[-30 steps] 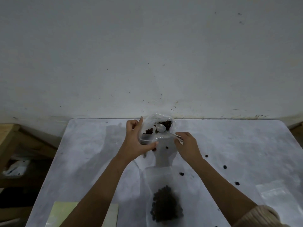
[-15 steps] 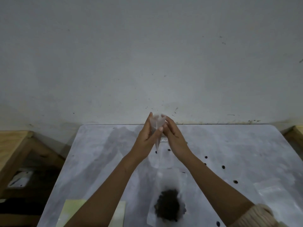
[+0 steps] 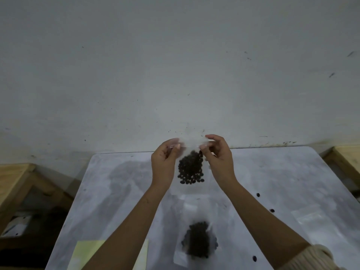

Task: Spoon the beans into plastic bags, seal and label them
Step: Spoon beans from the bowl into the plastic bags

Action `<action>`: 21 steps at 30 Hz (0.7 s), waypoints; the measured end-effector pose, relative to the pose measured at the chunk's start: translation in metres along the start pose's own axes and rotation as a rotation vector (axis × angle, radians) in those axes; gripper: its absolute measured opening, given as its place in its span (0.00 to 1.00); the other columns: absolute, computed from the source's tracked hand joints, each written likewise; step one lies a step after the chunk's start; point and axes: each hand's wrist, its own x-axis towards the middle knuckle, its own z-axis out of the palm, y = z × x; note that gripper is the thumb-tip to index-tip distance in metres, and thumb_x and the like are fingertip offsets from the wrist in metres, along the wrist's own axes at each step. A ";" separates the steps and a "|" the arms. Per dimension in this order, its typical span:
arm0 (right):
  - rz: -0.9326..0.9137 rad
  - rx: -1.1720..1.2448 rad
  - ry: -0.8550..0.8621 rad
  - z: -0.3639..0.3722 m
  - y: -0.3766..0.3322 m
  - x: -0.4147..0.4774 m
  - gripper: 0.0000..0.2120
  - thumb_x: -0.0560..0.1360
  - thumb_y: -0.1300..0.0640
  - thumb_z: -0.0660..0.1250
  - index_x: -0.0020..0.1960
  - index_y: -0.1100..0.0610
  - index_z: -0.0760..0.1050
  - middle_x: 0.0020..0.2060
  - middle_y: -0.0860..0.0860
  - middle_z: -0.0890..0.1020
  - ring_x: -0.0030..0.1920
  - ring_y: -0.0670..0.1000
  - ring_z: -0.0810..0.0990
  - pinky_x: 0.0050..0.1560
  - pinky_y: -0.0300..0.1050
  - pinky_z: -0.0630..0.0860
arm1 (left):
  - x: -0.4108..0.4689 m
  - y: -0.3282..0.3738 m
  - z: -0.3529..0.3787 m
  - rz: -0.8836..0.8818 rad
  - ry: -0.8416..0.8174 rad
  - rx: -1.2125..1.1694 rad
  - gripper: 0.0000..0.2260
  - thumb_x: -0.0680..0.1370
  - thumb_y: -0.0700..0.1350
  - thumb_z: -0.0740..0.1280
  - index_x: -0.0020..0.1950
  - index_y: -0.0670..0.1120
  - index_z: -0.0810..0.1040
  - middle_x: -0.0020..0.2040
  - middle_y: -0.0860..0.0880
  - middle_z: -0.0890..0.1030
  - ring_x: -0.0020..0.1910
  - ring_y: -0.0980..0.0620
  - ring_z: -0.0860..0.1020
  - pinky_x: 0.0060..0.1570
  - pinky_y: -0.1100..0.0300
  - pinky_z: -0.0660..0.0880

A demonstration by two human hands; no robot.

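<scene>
Both hands are up over the table (image 3: 116,182). The left hand (image 3: 164,164) and the right hand (image 3: 219,158) each pinch a top corner of a clear bag (image 3: 190,146), fingers curled. Its bottom holds dark beans (image 3: 191,169)

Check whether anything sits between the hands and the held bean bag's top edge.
Nothing visible does. The left hand and right hand both pinch the top edge of the held bag, which hangs clear above the table. The other filled bag lies nearer the person, apart from it.
</scene>
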 end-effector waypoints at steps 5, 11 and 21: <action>-0.001 -0.041 0.012 -0.008 -0.003 -0.003 0.12 0.73 0.66 0.67 0.50 0.51 0.73 0.34 0.45 0.76 0.37 0.42 0.76 0.38 0.36 0.71 | -0.005 -0.003 0.005 -0.008 -0.006 0.031 0.07 0.74 0.39 0.69 0.50 0.48 0.81 0.46 0.45 0.84 0.47 0.46 0.83 0.52 0.53 0.79; 0.030 -0.007 -0.090 -0.019 -0.004 -0.007 0.14 0.73 0.65 0.69 0.56 0.56 0.72 0.36 0.52 0.79 0.39 0.48 0.79 0.40 0.36 0.75 | -0.010 -0.003 0.010 0.001 0.009 0.097 0.07 0.74 0.38 0.69 0.52 0.45 0.81 0.44 0.50 0.84 0.43 0.52 0.83 0.48 0.60 0.79; 0.099 -0.147 -0.088 -0.029 -0.002 -0.004 0.18 0.69 0.65 0.73 0.49 0.48 0.69 0.39 0.54 0.83 0.40 0.52 0.83 0.45 0.48 0.81 | -0.016 -0.003 0.019 -0.023 -0.181 0.156 0.08 0.74 0.38 0.70 0.50 0.48 0.80 0.46 0.48 0.84 0.45 0.51 0.83 0.48 0.61 0.79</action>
